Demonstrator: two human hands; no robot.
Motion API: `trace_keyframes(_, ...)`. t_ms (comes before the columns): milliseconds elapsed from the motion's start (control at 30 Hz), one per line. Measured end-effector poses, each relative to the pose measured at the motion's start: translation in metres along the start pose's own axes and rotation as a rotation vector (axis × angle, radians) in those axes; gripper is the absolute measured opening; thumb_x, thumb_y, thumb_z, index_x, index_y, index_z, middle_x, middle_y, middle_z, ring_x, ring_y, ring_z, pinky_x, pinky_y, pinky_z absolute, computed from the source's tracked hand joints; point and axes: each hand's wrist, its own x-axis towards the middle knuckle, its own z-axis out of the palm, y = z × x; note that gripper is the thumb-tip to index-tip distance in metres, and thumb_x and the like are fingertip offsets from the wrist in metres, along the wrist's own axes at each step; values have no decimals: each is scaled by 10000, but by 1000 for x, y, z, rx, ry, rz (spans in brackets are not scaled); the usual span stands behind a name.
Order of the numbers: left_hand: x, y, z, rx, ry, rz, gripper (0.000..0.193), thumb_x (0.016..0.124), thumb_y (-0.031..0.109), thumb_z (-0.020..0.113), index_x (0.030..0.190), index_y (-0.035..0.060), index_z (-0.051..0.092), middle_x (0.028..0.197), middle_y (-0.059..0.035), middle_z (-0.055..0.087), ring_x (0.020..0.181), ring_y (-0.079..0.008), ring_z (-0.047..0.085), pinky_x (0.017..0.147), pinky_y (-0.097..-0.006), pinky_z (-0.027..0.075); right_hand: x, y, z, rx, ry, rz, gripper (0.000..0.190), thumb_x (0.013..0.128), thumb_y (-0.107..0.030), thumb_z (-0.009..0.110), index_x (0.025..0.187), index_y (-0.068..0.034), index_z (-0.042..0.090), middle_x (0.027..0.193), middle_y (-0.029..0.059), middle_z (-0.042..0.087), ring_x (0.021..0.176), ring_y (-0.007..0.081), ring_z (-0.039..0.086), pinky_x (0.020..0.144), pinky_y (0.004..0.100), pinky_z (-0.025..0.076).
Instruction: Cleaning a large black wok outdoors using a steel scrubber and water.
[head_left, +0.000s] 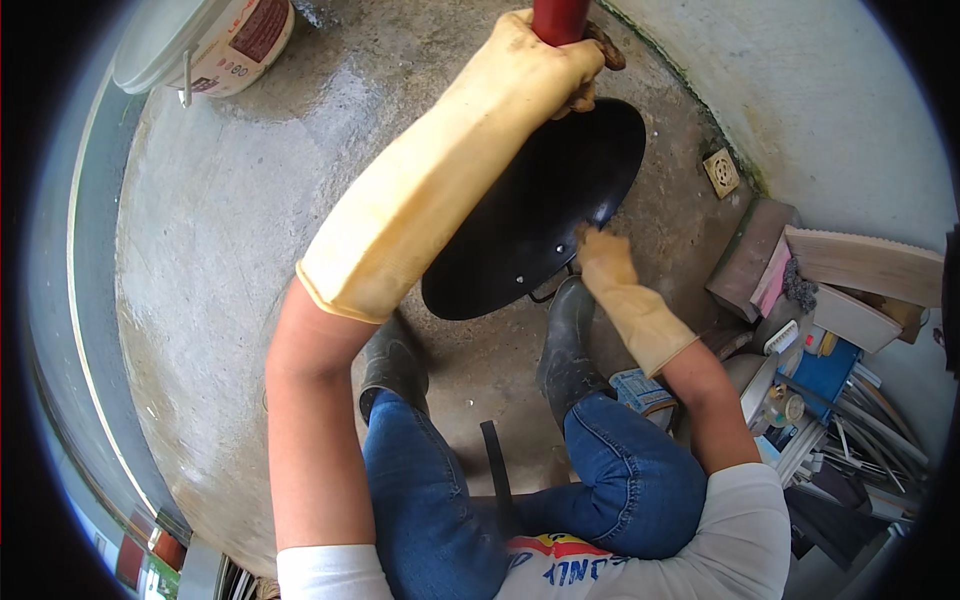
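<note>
A black wok (540, 195) stands tilted on the wet concrete floor in front of me. Two rivets and a small wire loop handle (541, 296) show at its near side. My left hand (555, 67), in a long cream rubber glove, grips a thick red handle (561, 21) at the wok's far end. Its glove and forearm cover the wok's left part. In a matching glove, my right hand (606, 255) is at the wok's near right rim, just above the loop handle. Its fingertips are blurred, so whether they hold something cannot be told.
My boots (568, 337) flank the wok's near side. A lidded white bucket (240, 52) stands at the far left. Beside the right wall (840, 97) are a floor drain cover (721, 173), boards (862, 255), a white brush (781, 337) and piled odds and ends.
</note>
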Motion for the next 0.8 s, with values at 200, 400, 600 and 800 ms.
trace_keyframes(200,-6,-9,-21,-57,8,-36,170,809,171,634,840,6,651,593,-60,606,523,-115,580,540,-256,485,10,18,-61,137,-173,74,348,993,-281,440,1083,-45,679,962,217,694,923,359,680,819,445,536)
trace_keyframes(400,-4,-1,-15,-71,23,-72,199,808,108,565,921,-21,668,577,-60,562,503,-139,558,524,-272,477,7,13,-102,338,227,-41,262,975,-140,465,1136,-92,666,879,153,670,826,345,679,748,451,543)
trace_keyframes(600,6,-2,-6,-179,19,-62,141,814,75,548,867,-12,646,557,-61,546,445,-146,522,417,-273,401,24,-2,-12,-204,65,-89,283,980,-204,478,1156,-65,649,1068,119,685,926,312,684,741,457,539)
trace_keyframes(800,13,1,3,-140,33,-80,132,820,87,567,868,-4,649,563,-67,560,446,-148,529,414,-283,400,6,-9,51,870,-124,380,250,954,-210,522,1104,-65,660,1010,149,678,944,314,676,803,460,525)
